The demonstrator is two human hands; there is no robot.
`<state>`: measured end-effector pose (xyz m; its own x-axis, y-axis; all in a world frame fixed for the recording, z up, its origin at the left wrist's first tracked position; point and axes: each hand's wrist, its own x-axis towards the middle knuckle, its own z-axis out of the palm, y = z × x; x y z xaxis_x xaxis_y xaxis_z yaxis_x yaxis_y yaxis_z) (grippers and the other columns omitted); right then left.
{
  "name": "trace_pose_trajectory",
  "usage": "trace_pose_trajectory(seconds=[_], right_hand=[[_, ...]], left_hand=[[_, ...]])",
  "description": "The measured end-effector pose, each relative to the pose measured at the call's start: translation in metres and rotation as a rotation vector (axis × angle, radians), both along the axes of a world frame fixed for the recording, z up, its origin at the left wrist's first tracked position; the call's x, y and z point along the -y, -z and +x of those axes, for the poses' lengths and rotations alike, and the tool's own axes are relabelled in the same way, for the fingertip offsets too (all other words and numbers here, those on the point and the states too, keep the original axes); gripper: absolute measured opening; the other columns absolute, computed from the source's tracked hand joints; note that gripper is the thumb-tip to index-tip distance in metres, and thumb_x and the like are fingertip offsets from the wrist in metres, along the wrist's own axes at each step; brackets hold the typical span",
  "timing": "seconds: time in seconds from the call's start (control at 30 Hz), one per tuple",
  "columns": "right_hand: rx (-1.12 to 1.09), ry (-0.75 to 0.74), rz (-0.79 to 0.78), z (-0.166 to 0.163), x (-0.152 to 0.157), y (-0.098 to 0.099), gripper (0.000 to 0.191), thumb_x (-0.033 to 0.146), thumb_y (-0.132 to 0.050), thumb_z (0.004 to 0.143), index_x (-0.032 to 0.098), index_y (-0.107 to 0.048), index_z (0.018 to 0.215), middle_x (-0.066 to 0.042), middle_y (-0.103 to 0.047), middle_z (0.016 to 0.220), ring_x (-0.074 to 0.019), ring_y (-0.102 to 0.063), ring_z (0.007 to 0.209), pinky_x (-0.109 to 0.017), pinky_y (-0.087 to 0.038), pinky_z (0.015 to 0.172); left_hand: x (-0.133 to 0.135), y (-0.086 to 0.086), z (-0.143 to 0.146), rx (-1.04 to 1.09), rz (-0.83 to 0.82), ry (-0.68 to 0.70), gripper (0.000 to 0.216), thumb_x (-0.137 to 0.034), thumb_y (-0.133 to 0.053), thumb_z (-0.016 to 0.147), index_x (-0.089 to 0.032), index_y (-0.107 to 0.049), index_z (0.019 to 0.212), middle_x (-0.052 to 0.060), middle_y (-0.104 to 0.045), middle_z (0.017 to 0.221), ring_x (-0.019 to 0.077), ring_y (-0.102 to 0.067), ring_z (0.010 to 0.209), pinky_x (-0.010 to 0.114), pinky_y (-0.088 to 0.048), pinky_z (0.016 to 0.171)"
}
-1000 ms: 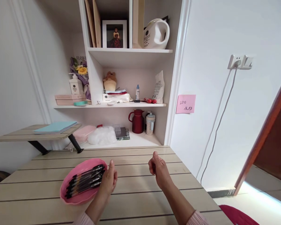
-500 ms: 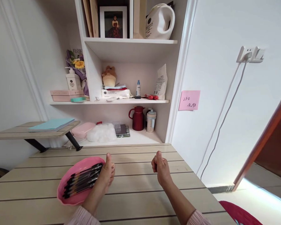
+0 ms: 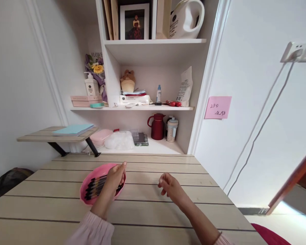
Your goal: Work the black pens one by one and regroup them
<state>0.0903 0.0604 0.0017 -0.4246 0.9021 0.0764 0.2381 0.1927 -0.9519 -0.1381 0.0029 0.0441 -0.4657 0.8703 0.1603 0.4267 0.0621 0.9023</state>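
My left hand [image 3: 114, 178] is over the right side of a pink tray [image 3: 85, 182] with a wavy rim. Its thumb points up and away, and the other fingers curl down beside the rim, partly hidden, so what they hold, if anything, does not show. Several black pens [image 3: 95, 186] lie side by side in the tray, partly covered by that hand and wrist. To the right, my right hand [image 3: 170, 186] hovers over the wooden table [image 3: 148, 207]. Its fingers are loosely bent and apart, with nothing in them.
A small raised stand [image 3: 40, 136] with a blue paper stack [image 3: 72, 129] occupies the table's far left. Behind the table, the white shelves hold a red jug [image 3: 157, 127], a tumbler [image 3: 171, 131] and a pink container [image 3: 102, 136]. A pink note [image 3: 218, 107] sticks to the wall.
Both hands showed raised thumbs over closed fingers. Now my left hand has tilted over towards the tray, and my right hand has loosened and turned downward. The whole view has shifted slightly left.
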Motion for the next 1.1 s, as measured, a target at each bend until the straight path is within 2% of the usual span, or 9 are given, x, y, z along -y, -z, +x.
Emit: trace_pose_trajectory(seconds=[0.03, 0.13, 0.27, 0.4, 0.6, 0.73, 1.1], right_hand=[[0.066, -0.07, 0.006, -0.001, 0.008, 0.001, 0.01, 0.021, -0.042, 0.076, 0.018, -0.051, 0.079, 0.002, -0.057, 0.068, -0.0084, -0.05, 0.048, -0.02, -0.036, 0.049], [0.231, -0.219, 0.091, -0.005, 0.032, 0.006, 0.027, 0.003, -0.038, 0.062, 0.018, -0.054, 0.078, 0.001, -0.06, 0.077, -0.0071, -0.053, 0.053, -0.019, -0.038, 0.055], [0.289, -0.263, 0.124, -0.011, 0.057, 0.012, 0.029, 0.003, -0.034, 0.061, 0.017, -0.057, 0.072, 0.0, -0.062, 0.071, -0.0091, -0.055, 0.06, -0.018, -0.038, 0.056], [0.274, -0.235, 0.148, -0.015, 0.066, 0.021, 0.025, 0.006, -0.034, 0.064, 0.017, -0.057, 0.068, 0.001, -0.059, 0.059, -0.0096, -0.051, 0.055, -0.019, -0.036, 0.053], [0.262, -0.255, 0.079, -0.014, 0.061, 0.033, 0.024, 0.008, -0.033, 0.066, 0.016, -0.055, 0.072, 0.002, -0.056, 0.057, -0.0085, -0.049, 0.048, -0.018, -0.033, 0.047], [0.27, -0.254, 0.12, -0.013, 0.059, 0.036, 0.024, 0.009, -0.034, 0.066, 0.017, -0.055, 0.072, 0.002, -0.056, 0.058, -0.0087, -0.05, 0.05, -0.018, -0.034, 0.048], [0.318, -0.233, 0.175, -0.014, 0.057, 0.037, 0.026, 0.007, -0.035, 0.065, 0.017, -0.059, 0.072, 0.0, -0.059, 0.061, -0.0102, -0.053, 0.056, -0.019, -0.035, 0.055]], left_hand=[[0.004, 0.0, -0.01, -0.052, -0.009, -0.021, 0.037, -0.053, -0.039, 0.072, -0.02, -0.046, 0.058, -0.003, -0.049, 0.047, 0.0117, -0.047, 0.041, 0.023, -0.035, 0.043], [0.017, 0.003, -0.039, -0.178, -0.063, -0.078, 0.015, -0.032, -0.051, 0.067, -0.018, -0.056, 0.068, 0.003, -0.063, 0.066, 0.0167, -0.058, 0.061, 0.024, -0.039, 0.055], [0.031, 0.011, -0.062, -0.366, -0.187, -0.086, 0.012, -0.015, -0.052, 0.06, -0.018, -0.062, 0.064, 0.005, -0.068, 0.073, 0.0195, -0.059, 0.069, 0.026, -0.037, 0.06], [0.037, 0.015, -0.064, -0.529, -0.27, -0.073, 0.018, -0.009, -0.052, 0.057, -0.019, -0.064, 0.065, 0.005, -0.069, 0.078, 0.0206, -0.059, 0.074, 0.026, -0.035, 0.061], [0.042, 0.017, -0.059, -0.739, -0.341, -0.059, 0.02, -0.006, -0.057, 0.051, -0.021, -0.062, 0.065, 0.007, -0.065, 0.082, 0.0239, -0.056, 0.08, 0.028, -0.034, 0.064], [0.042, 0.019, -0.055, -0.841, -0.361, -0.067, 0.02, -0.006, -0.055, 0.055, -0.021, -0.061, 0.067, 0.009, -0.065, 0.082, 0.0263, -0.054, 0.083, 0.03, -0.033, 0.067], [0.045, 0.01, -0.045, -0.838, -0.419, -0.006, 0.012, -0.007, -0.051, 0.06, -0.016, -0.058, 0.056, 0.01, -0.064, 0.067, 0.0274, -0.056, 0.073, 0.034, -0.034, 0.064]])
